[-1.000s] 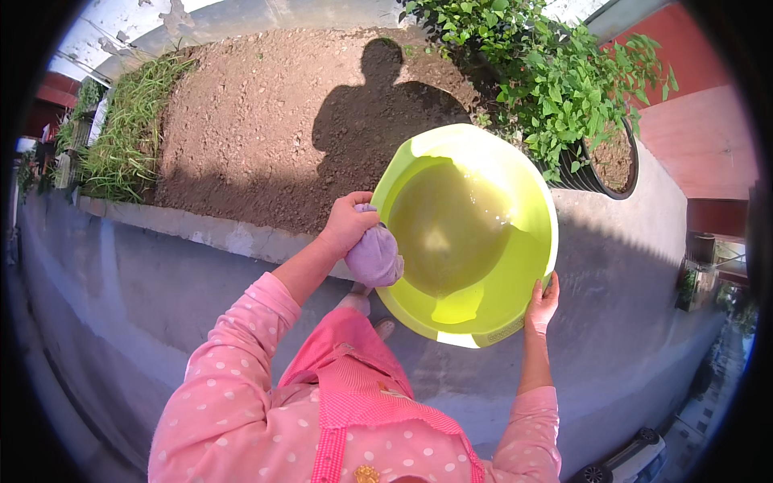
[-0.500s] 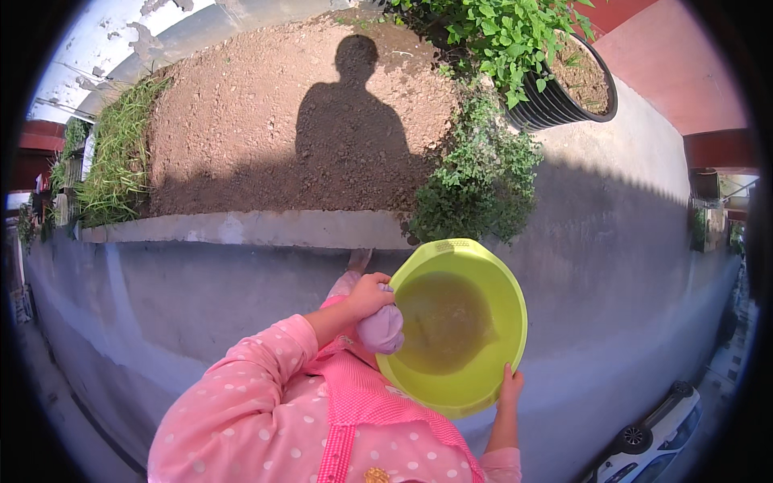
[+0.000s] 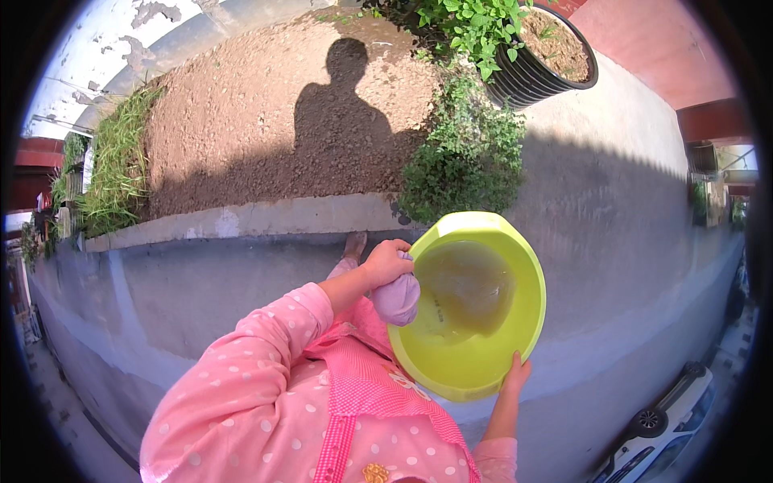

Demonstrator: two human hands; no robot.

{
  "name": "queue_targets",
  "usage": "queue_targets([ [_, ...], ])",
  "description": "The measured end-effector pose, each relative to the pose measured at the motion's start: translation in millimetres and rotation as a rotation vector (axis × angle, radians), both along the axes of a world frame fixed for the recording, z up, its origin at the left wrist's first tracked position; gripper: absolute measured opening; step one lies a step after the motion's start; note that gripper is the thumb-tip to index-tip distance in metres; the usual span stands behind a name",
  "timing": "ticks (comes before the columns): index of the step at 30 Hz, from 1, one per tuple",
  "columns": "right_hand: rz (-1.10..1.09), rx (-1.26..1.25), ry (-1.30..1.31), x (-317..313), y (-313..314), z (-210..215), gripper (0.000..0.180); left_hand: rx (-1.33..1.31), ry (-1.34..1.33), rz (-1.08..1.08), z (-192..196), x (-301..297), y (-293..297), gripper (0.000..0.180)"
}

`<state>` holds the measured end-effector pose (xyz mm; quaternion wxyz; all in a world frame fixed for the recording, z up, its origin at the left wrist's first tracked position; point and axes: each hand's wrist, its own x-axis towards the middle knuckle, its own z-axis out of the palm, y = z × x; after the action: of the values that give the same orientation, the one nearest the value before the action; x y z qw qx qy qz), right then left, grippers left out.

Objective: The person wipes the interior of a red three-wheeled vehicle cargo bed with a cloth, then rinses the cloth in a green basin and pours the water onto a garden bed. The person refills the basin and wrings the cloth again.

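The left hand holds a soft-looking purple cloth, the right hand a likely heavy yellow tub of water by its easy-to-grab rim.

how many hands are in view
2: the left hand, holding a lilac cloth bundle at the left rim of the yellow-green basin; the right hand, on its lower-right rim.

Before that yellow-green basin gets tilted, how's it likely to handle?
Probably fairly stiff: the basin shows no buckling where the right hand grips its rim. Likely weightier than it looks, since murky water pools in it. That loose water would probably slosh and shift the balance if jolted.
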<state>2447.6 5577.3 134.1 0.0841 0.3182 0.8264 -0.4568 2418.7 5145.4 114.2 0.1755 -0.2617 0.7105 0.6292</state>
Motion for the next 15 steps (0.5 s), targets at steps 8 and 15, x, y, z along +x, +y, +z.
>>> queue_targets([
  [8, -0.027, -0.007, -0.051, 0, -4, -2, 0.020, -0.041, -0.041, 0.011, -14, 10, 0, 0.044],
  [15, -0.003, -0.039, -0.092, 4, -15, -10, 0.020, -0.059, -0.117, 0.029, -19, 20, -13, 0.043],
])
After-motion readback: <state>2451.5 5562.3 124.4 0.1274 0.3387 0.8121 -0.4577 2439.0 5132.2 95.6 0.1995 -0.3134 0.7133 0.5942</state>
